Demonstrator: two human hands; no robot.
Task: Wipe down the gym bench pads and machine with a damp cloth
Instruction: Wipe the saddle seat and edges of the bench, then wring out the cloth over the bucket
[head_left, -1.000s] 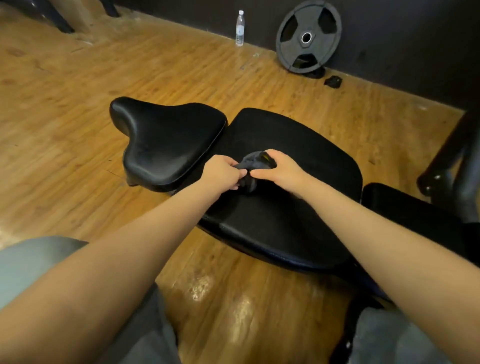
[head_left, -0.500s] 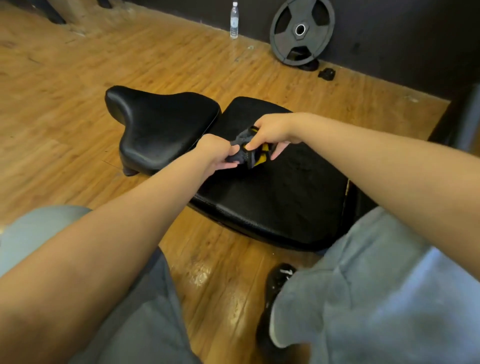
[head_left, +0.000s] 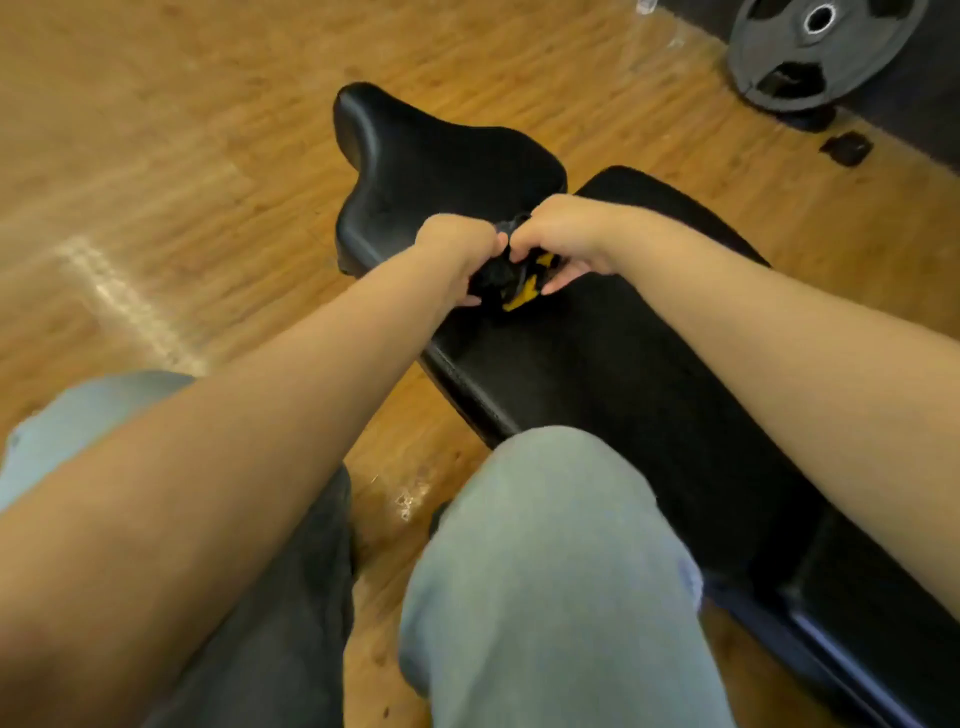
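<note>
A crumpled black-and-yellow cloth (head_left: 511, 280) is bunched between both sets of fingers — left hand (head_left: 457, 249) and right hand (head_left: 558, 236) curled tight around it — just above the smooth black padded desk (head_left: 597, 364); a contoured seat pad (head_left: 441, 156) lies beyond, on glossy wood floor (head_left: 182, 156).

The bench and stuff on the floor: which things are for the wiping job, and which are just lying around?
For the job:
cloth, gripped by left hand and right hand
seat pad
long bench pad

Lying about:
weight plate
small black object on the floor
</note>
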